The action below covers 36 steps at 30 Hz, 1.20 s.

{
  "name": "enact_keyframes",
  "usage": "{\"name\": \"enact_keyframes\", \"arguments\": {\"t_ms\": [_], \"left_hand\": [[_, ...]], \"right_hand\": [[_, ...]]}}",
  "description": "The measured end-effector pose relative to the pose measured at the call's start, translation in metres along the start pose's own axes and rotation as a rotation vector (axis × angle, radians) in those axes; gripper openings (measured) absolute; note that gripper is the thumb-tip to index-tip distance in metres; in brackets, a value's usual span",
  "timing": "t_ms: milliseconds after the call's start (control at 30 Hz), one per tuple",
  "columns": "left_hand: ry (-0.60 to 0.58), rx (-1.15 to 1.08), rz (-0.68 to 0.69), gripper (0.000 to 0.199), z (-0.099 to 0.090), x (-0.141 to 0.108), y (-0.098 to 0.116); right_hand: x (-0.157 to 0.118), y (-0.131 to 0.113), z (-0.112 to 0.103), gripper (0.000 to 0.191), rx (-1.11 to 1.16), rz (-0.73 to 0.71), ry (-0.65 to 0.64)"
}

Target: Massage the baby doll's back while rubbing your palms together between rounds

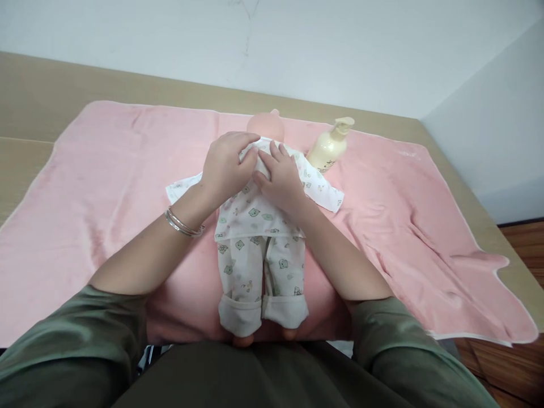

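A white wall [340, 51] fills the top of the frame, above a wooden table [127, 79]. A pink blanket [106, 187] spreads across the middle. At the centre lies a doll [264, 123], head toward the top, in a printed shirt [238, 218] and cuffed pants [240, 272]. The left hand [229, 164] bends over the shirt's upper front; whether it pinches cloth I cannot tell. The right hand [281, 175] rests there, fingers spread. A bottle [329, 148] stands upper right of centre; bangles [181, 224] circle the left wrist.
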<state>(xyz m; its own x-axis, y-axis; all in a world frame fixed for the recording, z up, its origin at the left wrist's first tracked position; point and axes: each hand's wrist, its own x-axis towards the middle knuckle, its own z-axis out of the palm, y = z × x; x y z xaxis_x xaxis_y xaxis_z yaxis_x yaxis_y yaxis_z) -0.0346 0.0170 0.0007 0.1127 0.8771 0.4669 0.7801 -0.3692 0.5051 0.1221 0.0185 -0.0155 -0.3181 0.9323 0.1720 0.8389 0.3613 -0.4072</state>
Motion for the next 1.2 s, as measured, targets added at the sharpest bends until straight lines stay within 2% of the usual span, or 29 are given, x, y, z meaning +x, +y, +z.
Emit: {"name": "enact_keyframes", "arguments": {"t_ms": [167, 300, 367, 500, 567, 700, 800, 900, 1000, 1100, 1200], "left_hand": [[0.025, -0.003, -0.015, 0.04, -0.008, 0.003, -0.002], [0.116, -0.048, -0.076, 0.038, -0.023, 0.007, -0.005], [0.137, -0.082, -0.112, 0.04, -0.03, 0.009, -0.006], [0.104, -0.11, -0.15, 0.045, -0.037, 0.009, -0.003], [0.106, -0.102, -0.136, 0.043, -0.036, 0.008, 0.0], [0.123, -0.077, -0.104, 0.038, -0.036, 0.008, 0.003], [0.128, -0.081, -0.085, 0.038, -0.037, 0.007, 0.005], [0.143, -0.087, -0.067, 0.037, -0.038, 0.004, 0.008], [0.147, -0.138, -0.083, 0.035, -0.033, 0.0, 0.014], [0.09, -0.203, -0.126, 0.034, -0.023, -0.002, 0.019], [-0.005, -0.179, -0.172, 0.036, -0.008, 0.004, 0.023]], "right_hand": [[-0.001, -0.005, -0.007, 0.056, -0.011, 0.02, 0.086], [0.0, -0.008, -0.005, 0.063, -0.069, -0.001, -0.054], [0.0, -0.009, -0.009, 0.063, -0.067, 0.01, -0.074], [-0.003, -0.013, -0.02, 0.062, -0.052, 0.018, 0.041], [-0.006, -0.014, -0.018, 0.061, -0.071, -0.004, 0.061], [-0.009, -0.016, -0.003, 0.06, -0.143, -0.084, -0.081], [-0.007, -0.021, -0.004, 0.057, -0.142, -0.125, -0.153], [-0.002, -0.024, -0.027, 0.059, -0.117, -0.146, -0.134], [-0.001, -0.017, -0.064, 0.064, -0.067, -0.118, -0.024], [-0.005, 0.006, -0.099, 0.064, 0.015, -0.076, 0.152], [-0.007, 0.04, -0.12, 0.069, 0.058, -0.005, 0.243]]}}
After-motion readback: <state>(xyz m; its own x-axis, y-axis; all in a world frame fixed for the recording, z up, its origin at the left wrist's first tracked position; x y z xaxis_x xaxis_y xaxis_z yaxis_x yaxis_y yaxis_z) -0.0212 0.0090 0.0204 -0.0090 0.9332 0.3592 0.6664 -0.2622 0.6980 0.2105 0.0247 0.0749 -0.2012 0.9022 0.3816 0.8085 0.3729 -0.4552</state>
